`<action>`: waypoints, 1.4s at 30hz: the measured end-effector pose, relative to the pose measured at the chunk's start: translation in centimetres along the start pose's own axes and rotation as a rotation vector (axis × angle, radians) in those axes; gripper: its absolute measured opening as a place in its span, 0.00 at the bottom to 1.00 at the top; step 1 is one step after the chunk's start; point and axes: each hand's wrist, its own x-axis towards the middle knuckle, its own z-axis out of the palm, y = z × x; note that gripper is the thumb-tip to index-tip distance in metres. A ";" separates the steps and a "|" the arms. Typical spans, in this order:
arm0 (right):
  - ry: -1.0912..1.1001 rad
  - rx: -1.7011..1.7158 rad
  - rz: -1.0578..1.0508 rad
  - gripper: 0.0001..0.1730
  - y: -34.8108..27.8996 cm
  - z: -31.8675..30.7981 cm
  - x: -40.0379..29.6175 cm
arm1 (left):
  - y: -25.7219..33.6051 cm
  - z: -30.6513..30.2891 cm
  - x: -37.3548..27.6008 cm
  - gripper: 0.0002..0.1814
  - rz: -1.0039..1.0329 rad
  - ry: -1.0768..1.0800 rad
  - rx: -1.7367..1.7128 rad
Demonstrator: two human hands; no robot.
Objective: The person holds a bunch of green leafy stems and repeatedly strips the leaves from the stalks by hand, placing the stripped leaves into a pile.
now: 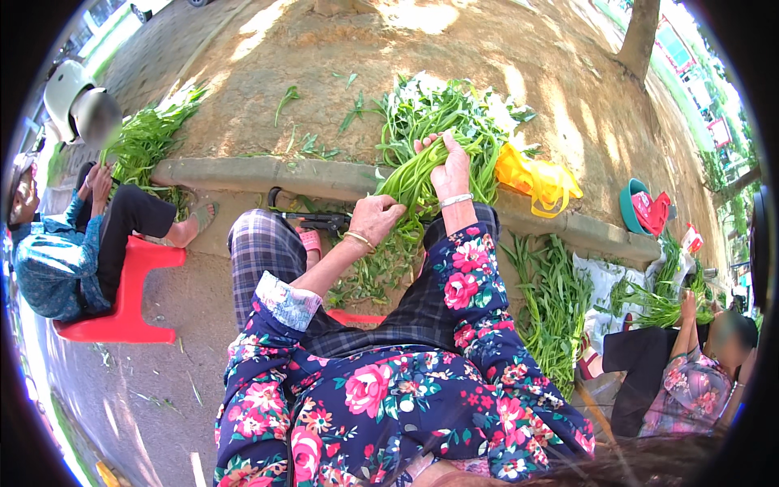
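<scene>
My right hand (449, 163), with a silver bangle at the wrist, grips a bundle of long green leafy-vegetable stems (420, 173). Its leaves spread away from me over the curb. At the bundle's near end, my left hand (374, 218) has its thumb and fingers pinched together against the stems; whether a stem is between them is hidden. A gold bangle circles that wrist. Beyond my hands a heap of the same leafy greens (438, 106) lies on the dirt. Between my knees, loose leaves and cuttings (377, 274) are scattered on the ground.
A concrete curb (316, 176) crosses in front of me. Right of the heap lies a yellow bag (535, 176); farther on stands a teal basin (633, 207). More greens (554, 298) lie at my right. Other people sit on both sides handling greens, one on a red stool (140, 304).
</scene>
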 end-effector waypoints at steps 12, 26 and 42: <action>-0.045 0.030 0.018 0.07 -0.2 0.0 0.1 | 0.4 -1.2 0.2 0.07 -0.226 0.105 -0.528; -0.281 0.271 0.068 0.06 -1.6 0.0 0.7 | 2.7 -2.2 -4.0 0.13 0.278 -0.606 0.010; -0.795 0.371 0.256 0.07 -2.2 0.9 -0.7 | -0.4 -8.2 0.0 0.06 0.087 -0.003 -0.235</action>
